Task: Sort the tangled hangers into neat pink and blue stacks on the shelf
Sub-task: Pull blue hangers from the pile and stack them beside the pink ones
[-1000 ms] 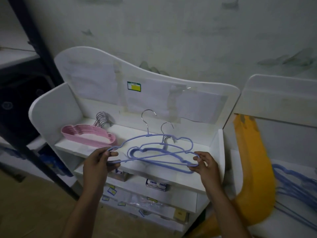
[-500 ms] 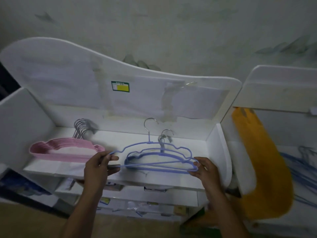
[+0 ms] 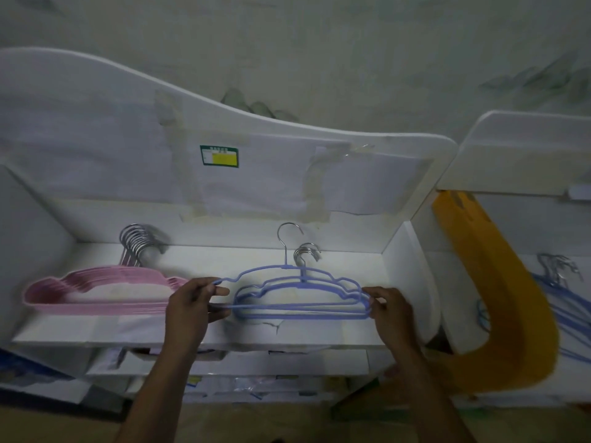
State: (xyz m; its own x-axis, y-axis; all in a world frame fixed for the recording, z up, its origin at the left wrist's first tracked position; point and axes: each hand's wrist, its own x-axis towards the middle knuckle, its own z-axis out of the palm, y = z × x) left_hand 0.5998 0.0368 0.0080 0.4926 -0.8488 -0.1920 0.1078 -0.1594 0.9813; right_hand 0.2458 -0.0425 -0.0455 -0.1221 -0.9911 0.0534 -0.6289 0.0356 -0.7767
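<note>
Two bare forearms reaching forward from below, left hand [image 3: 192, 302] with thumb and fingers pinched together, right hand [image 3: 388, 310] with fingers curled in a grip, hands level and well apart

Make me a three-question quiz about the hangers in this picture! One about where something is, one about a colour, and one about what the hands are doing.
1. Where does the stack of pink cloud-shaped plastic hangers lie?
A. on the left part of the white shelf
B. on the floor
C. on the orange curved piece

2. What colour is the cloud-shaped hanger with the metal hook that the hands hold?
A. green
B. blue
C. pink

3. What are the hands doing?
A. both hang empty
B. only one touches a hanger
C. the left hand and the right hand each hold one end of the hanger

Answers: 1 A, the pink stack rests on the shelf board left of the hands. 2 B, its frame is blue, like the blue hanger stack under it. 3 C, fingers curl round both ends.
</note>
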